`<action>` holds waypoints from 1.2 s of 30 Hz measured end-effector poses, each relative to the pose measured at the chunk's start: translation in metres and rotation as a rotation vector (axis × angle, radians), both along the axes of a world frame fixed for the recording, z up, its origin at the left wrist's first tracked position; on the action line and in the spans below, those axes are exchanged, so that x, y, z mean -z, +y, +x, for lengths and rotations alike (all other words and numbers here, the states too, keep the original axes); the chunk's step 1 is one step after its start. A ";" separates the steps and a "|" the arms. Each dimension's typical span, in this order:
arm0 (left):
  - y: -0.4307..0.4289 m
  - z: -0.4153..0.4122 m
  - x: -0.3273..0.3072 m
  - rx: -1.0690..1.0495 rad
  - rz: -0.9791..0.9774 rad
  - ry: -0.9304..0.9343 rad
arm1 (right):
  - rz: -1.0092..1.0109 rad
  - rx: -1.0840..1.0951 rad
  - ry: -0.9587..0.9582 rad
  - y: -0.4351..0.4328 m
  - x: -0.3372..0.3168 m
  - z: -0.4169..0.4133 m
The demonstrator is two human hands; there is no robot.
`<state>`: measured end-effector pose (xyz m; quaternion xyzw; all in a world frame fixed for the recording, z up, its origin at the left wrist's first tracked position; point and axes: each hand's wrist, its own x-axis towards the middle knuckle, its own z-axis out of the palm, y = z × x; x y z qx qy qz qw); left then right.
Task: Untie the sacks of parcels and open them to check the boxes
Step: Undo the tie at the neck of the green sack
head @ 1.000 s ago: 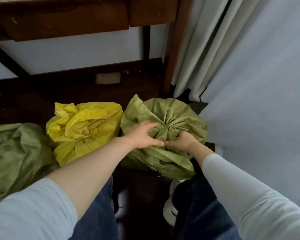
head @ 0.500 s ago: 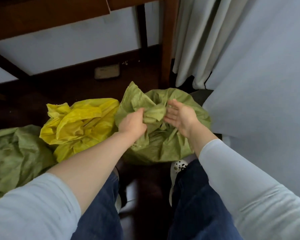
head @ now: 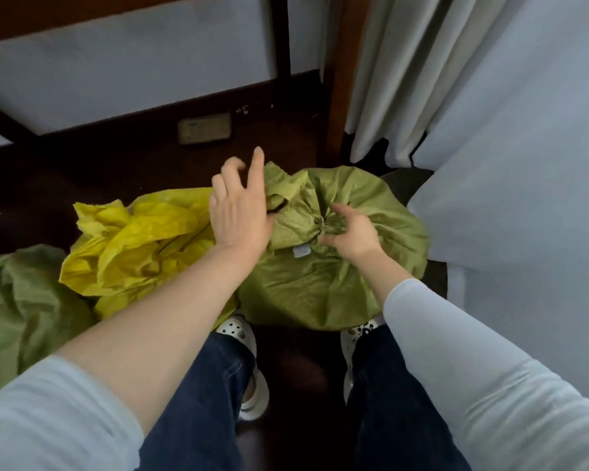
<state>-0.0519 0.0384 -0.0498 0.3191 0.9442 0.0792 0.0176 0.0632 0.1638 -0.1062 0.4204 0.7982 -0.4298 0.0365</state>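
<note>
Change: half a second ago my left hand (head: 238,215) was fisted on the loose flap of the green sack (head: 323,266); now its fingers are spread and it lies open against that flap, gripping nothing
Right hand: my right hand (head: 351,237) was open beside the gathered neck and has come down onto the knot (head: 320,229); thumb and fingers curl around the bunched fabric, though I cannot tell whether they actually pinch it
Meaning: I judge the knot as still tied; the lifting of the flap is over and the picking at the tie itself begins
Where the sack is: directly under both hands, on the floor (head: 286,362) just ahead of my shoes
Axis: the sack sits squat, its long axis roughly upright, neck toward the camera; pleats radiate from the knot under my right fingertips
Flap: the free end points up and away, toward my left fingertips
Neighbours: yellow sack (head: 133,246) touching the green one on my left hand's outer side; another green sack (head: 17,300) further left
</note>
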 end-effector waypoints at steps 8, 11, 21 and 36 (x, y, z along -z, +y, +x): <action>0.021 0.010 0.014 -0.035 0.200 -0.273 | 0.292 -0.237 -0.248 0.011 0.011 -0.006; 0.023 0.014 0.022 0.123 0.246 -0.369 | 0.218 -0.192 -0.165 0.020 0.007 -0.008; 0.037 0.006 0.046 0.450 -0.072 0.091 | -0.578 0.351 0.237 0.044 -0.009 -0.006; 0.062 -0.035 0.025 0.333 0.081 -0.449 | -0.458 0.382 0.263 0.039 -0.009 -0.012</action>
